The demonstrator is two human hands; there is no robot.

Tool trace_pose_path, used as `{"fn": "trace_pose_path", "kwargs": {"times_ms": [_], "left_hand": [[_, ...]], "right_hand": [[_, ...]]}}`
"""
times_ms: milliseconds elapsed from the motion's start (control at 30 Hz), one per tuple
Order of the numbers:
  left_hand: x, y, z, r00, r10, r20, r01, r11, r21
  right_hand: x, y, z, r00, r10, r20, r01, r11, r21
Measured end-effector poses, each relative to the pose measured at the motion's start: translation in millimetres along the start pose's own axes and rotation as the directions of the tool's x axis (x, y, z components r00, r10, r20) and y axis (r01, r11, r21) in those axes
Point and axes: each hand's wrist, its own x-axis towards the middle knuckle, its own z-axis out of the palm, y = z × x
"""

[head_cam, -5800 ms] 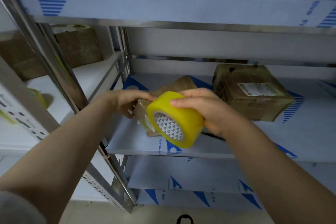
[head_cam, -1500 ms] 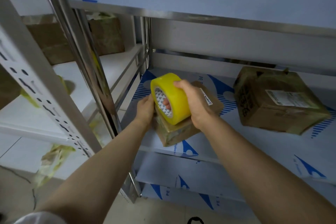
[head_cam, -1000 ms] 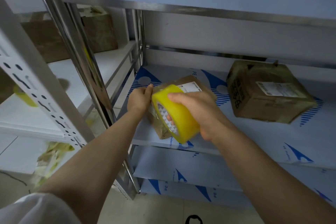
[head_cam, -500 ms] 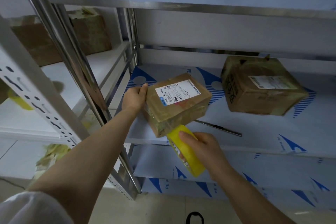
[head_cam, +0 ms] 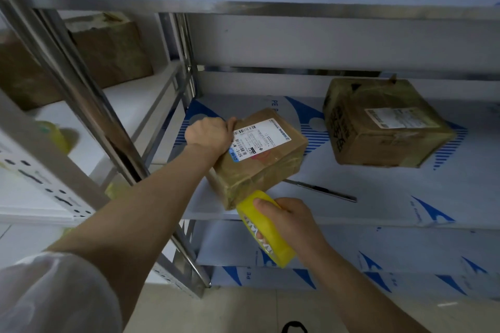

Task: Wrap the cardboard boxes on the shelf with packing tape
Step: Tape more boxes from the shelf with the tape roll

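Observation:
A small cardboard box point(head_cam: 273, 167) with a white shipping label on top lies tilted at the front of the middle shelf point(head_cam: 378, 205). My left hand point(head_cam: 209, 135) grips its far left corner. My right hand point(head_cam: 286, 220) holds a yellow roll of packing tape point(head_cam: 266, 228), fingers through its core, just below the box's near corner at the shelf's front edge. The roll touches that corner. A bigger, tape-covered cardboard box point(head_cam: 384, 124) sits further back on the right of the same shelf.
A thin dark metal tool point(head_cam: 322, 190) lies on the shelf behind the small box. Steel uprights point(head_cam: 81, 105) stand on the left. The neighbouring rack holds more boxes point(head_cam: 108, 57) and another yellow roll point(head_cam: 54, 135). Lower shelves sit under the shelf's edge.
My right hand carried the tape roll from the top of the small box down over its front to below the near corner. The box's labelled top came into view. My left hand stayed at the corner.

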Motion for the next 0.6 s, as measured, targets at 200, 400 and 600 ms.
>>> {"fn": "trace_pose_path", "kwargs": {"times_ms": [200, 400, 600], "left_hand": [[17.9, -13.1, 4.8, 0.944, -0.266, 0.197, 0.322, 0.876, -0.36], [-32.6, 16.7, -6.0, 0.999, -0.043, 0.016, 0.044, 0.998, -0.038], [-65.3, 32.2, 14.2, 0.986, 0.106, 0.128, -0.118, 0.989, 0.087]], "right_hand": [[1.6, -4.4, 1.2, 1.0, 0.014, 0.027, -0.013, 0.999, -0.037], [4.9, -11.3, 2.4, 0.999, 0.013, 0.05, -0.013, 1.0, -0.003], [6.4, -15.1, 2.4, 0.998, 0.032, 0.052, -0.033, 0.999, 0.022]]}}
